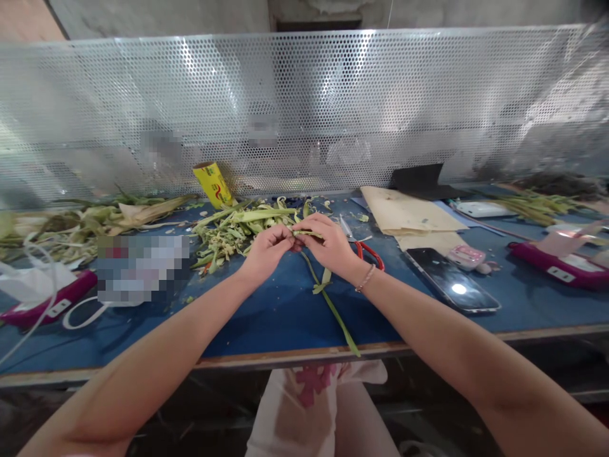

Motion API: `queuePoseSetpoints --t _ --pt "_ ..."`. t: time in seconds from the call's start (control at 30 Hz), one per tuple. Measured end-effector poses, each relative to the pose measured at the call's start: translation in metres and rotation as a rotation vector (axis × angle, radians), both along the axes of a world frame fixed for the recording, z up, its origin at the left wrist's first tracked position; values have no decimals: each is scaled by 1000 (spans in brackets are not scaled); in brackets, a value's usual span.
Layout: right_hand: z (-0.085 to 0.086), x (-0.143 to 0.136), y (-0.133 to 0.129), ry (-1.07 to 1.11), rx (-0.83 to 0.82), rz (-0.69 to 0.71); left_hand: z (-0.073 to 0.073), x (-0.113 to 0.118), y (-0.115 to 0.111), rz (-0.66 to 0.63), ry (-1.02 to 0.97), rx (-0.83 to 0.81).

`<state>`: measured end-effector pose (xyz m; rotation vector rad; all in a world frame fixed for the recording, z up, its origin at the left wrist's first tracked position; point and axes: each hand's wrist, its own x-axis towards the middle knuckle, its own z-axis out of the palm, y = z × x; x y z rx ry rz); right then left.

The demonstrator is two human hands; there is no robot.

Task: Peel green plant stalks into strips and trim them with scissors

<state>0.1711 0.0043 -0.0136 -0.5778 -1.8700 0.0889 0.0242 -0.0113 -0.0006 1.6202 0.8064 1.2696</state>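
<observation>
My left hand [264,254] and my right hand [328,244] meet over the middle of the table, fingers pinched together. Between them is the upper end of a green plant stem [339,314], partly hidden by the fingers. Its lower length, with a small leaf, hangs down and right to the table's front edge. A heap of green and yellowish plant trimmings [233,231] lies behind and left of my left hand. Scissors with red handles [373,255] lie just beyond my right wrist, partly covered by it.
A yellow cylindrical packet [213,184] leans behind the heap. Brown paper sheets [412,212], a phone [451,279] and a small pink case [466,256] lie at right. Purple power strips [556,265] sit at both sides. A perforated metal screen [304,108] stands behind.
</observation>
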Motion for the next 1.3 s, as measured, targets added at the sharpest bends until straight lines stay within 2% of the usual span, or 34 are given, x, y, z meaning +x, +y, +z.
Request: queuePoseSetpoints --t 0.17,0.33,0.43,0.63,0.93,1.3 --pt "0 2 1 6 1 -38 -2 1 1 -46 -49 -26" --pt "1 7 3 -15 -3 15 0 -2 4 -110 -217 -269" --pt "3 7 1 -15 -29 48 1 -2 5 -92 -201 -338" --pt "3 -1 -6 -34 -34 49 0 6 -1 -33 -76 -205" --pt "7 -10 -17 84 -191 -28 -4 6 -1 -43 -135 -138" --pt "7 -14 -17 235 -239 -70 -4 12 -3 21 -210 -44"
